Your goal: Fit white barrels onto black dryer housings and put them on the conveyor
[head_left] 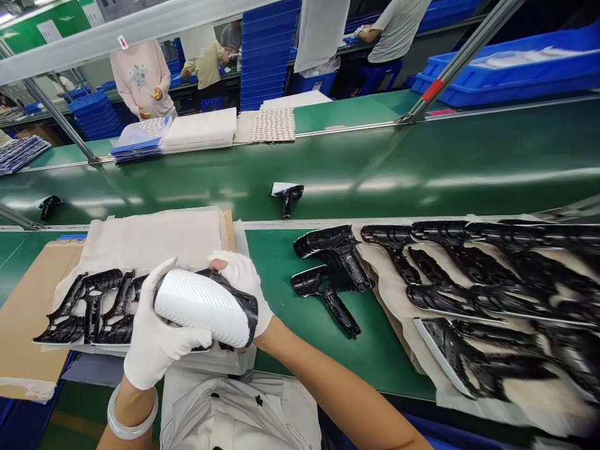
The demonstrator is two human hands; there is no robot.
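Note:
Between my hands is a pistol-shaped plastic housing [201, 306], its white ribbed outer face turned up and a black rim at its right end. My left hand [152, 334], in a white glove, wraps round the left end with the thumb along the near side. My right hand [244, 281], gloved with a bare fingertip showing, is closed on the far right side; its grip is partly hidden. Under and left of them, several black housing halves [89, 309] lie on white foam sheets [154, 237].
Two black housing halves [328, 300] lie on the green bench [276, 250] to the right. Beyond them, rows of black halves [469, 287] cover a padded sheet. A small assembled piece [287, 195] sits on the green conveyor [375, 181]. Co-workers stand and sit behind it.

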